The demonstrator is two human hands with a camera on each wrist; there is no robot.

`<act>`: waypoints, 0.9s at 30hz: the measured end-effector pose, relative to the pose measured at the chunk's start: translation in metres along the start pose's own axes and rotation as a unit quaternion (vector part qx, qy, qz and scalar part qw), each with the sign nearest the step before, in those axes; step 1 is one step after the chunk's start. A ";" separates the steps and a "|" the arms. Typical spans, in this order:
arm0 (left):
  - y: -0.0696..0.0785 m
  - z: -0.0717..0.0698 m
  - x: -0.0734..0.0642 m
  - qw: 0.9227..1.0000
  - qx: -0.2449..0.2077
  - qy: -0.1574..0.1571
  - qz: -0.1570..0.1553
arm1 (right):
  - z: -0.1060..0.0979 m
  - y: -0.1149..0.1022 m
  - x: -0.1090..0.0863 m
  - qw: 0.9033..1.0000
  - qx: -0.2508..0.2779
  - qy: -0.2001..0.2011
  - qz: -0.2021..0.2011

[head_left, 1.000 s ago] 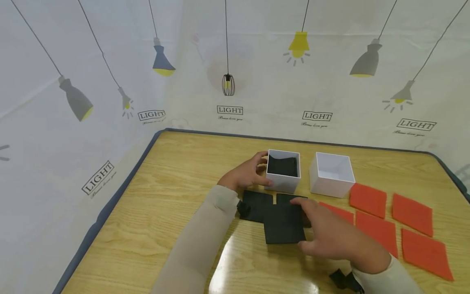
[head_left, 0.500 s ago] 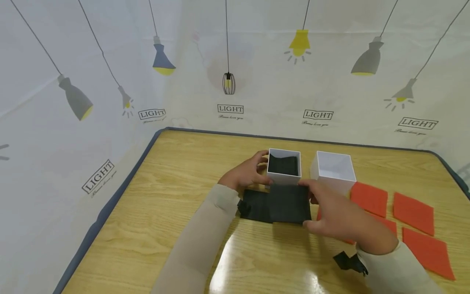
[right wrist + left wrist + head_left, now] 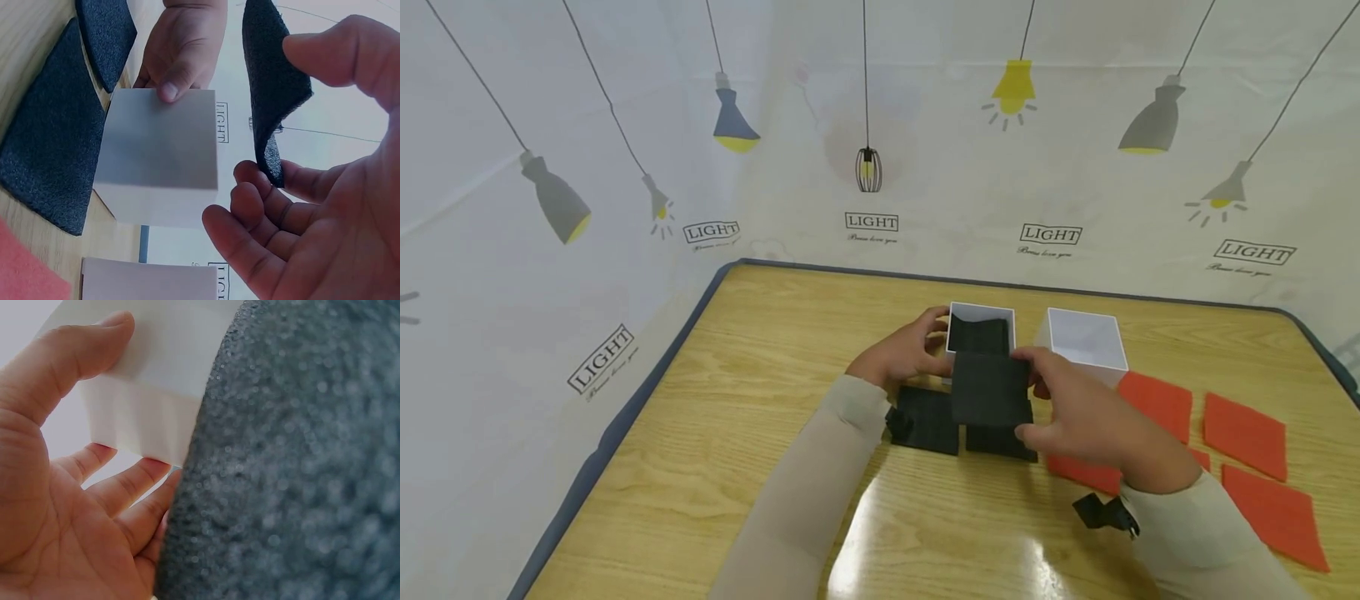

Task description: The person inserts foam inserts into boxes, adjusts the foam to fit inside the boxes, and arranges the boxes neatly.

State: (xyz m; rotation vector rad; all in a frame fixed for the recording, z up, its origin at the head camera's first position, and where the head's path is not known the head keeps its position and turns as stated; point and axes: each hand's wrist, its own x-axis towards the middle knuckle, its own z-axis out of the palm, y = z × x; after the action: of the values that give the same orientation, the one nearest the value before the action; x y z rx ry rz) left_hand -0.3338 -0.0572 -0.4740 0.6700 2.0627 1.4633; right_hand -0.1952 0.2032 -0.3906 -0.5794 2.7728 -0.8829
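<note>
My left hand [image 3: 898, 354] holds a white box [image 3: 156, 144] at its left side, thumb on the front wall and fingers behind. Black foam [image 3: 977, 335] stands inside this box. Between thumb and fingers, my right hand [image 3: 1082, 412] pinches a black foam square [image 3: 991, 390] by its right edge, lifted just in front of the box. The right wrist view shows that square bending between thumb and fingertips. Below it on the table lie two more black foam squares, one to the left [image 3: 928, 421] and one partly covered [image 3: 1002, 442].
A second white box [image 3: 1086, 337] stands right of the first, with no foam visible in it. Several red foam squares [image 3: 1242, 437] lie on the right of the wooden table [image 3: 760, 358]. A curtain [image 3: 940, 108] printed with lamps hangs behind.
My right hand has carried the black foam square up and forward, from over the squares on the table to the front of the box. The left hand stays in place.
</note>
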 end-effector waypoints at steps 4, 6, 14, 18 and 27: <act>-0.001 0.000 0.000 1.000 -0.004 0.000 0.001 | -0.001 0.000 0.005 1.000 -0.002 0.003 0.008; -0.001 0.000 0.001 1.000 -0.008 0.002 -0.001 | -0.001 0.001 0.007 1.000 0.001 0.006 0.008; -0.001 0.000 0.002 1.000 -0.002 0.003 -0.006 | -0.002 0.006 0.020 1.000 0.003 0.007 0.009; 0.001 0.000 0.001 1.000 -0.007 0.005 -0.008 | -0.006 0.008 0.026 1.000 -0.009 0.006 0.014; 0.004 0.000 -0.001 1.000 -0.001 0.010 -0.021 | -0.012 0.007 0.038 1.000 -0.014 0.007 0.026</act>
State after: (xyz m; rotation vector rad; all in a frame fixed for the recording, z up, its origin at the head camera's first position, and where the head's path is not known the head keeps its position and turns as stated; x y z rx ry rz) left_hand -0.3329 -0.0565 -0.4705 0.6109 2.0767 1.4550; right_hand -0.2351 0.1990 -0.3865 -0.5036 2.8036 -0.8433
